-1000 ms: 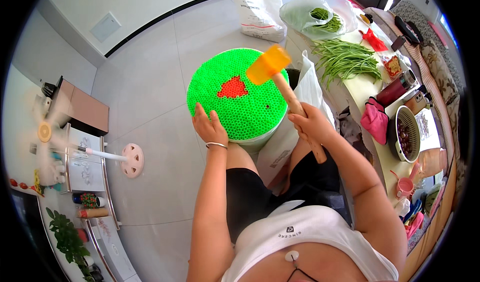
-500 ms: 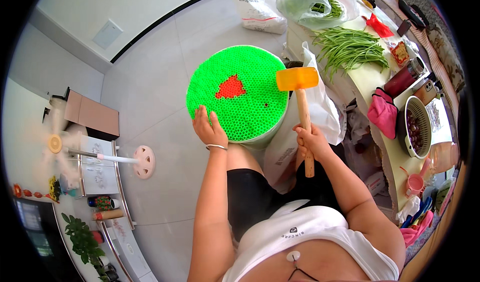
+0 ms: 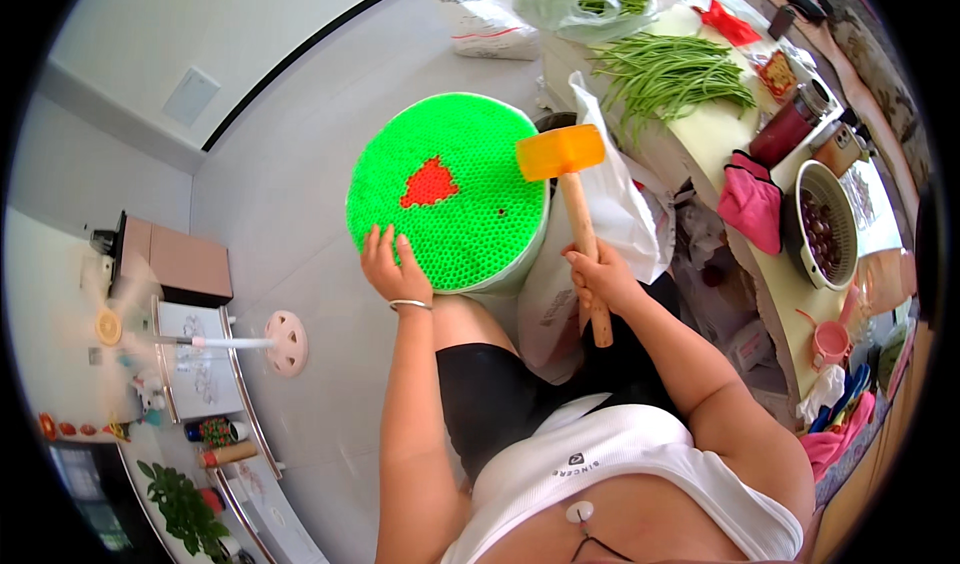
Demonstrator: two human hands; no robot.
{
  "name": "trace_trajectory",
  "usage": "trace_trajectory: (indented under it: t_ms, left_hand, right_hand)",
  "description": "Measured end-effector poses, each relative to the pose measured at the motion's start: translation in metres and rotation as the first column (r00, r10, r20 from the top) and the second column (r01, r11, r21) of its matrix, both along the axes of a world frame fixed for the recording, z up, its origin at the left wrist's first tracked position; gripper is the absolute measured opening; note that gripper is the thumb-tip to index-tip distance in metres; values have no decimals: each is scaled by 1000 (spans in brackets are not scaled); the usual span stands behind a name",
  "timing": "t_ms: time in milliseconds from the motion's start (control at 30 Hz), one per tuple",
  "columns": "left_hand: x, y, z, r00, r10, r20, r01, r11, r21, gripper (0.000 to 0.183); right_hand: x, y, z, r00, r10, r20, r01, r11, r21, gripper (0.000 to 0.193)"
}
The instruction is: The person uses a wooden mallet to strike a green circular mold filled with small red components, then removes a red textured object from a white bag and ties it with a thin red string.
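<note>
Before me stands a wide round bundle of bright green tubes (image 3: pixel 455 239), packed upright with their ends up, in a white wrap or container. A patch of red tubes (image 3: pixel 430 181) lies near its middle, and one small dark gap (image 3: pixel 501 213) shows to the right. My left hand (image 3: pixel 396 268) rests open on the near-left rim, fingers spread over the tube ends. My right hand (image 3: pixel 606 276) grips the wooden handle of a mallet (image 3: pixel 578 209). Its translucent orange head is at the bundle's right edge; whether it touches I cannot tell.
A white plastic bag (image 3: pixel 625 204) hangs right of the bundle. The table there holds long green beans (image 3: pixel 675 79), a dark red flask (image 3: pixel 790 124), a pink cloth (image 3: pixel 750 202) and a colander of grapes (image 3: pixel 835 269). A standing fan (image 3: pixel 288 344) is at left.
The whole view has shifted, so the bundle and both hands appear slightly farther left. Relative to the bundle, my left hand and the mallet have hardly moved.
</note>
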State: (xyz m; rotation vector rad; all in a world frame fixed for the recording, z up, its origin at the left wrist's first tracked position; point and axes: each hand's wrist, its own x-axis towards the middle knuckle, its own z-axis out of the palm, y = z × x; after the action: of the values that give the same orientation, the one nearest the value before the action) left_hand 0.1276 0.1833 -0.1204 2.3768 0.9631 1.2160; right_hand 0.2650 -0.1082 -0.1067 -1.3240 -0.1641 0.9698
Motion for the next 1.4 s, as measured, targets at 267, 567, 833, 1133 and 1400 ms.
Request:
trace_trajectory:
  t_ms: [267, 567, 833, 1133, 1400]
  left_hand:
    - [7, 0, -4, 999, -40, -19, 40, 999, 20, 35]
    - [0, 0, -4, 999, -19, -31, 19, 1000, -8, 34]
    - [0, 4, -6, 999, -20, -45, 20, 1000, 5, 35]
    - [2, 3, -4, 998, -9, -54, 9, 1000, -4, 35]
    - [5, 1, -5, 998, -12, -53, 10, 1000, -28, 36]
  right_hand:
    - [1, -5, -8, 1000, -21, 1, 21, 1000, 5, 25]
    - [8, -31, 44, 975, -18, -220, 75, 965, 251, 23]
    - [52, -71, 54, 821, -503, -271, 569, 765, 301, 23]
    - [124, -119, 46, 802, -585, -119, 597, 779, 195, 17]
    - [139, -177, 50, 401, -7, 916, 667, 687, -286, 70]
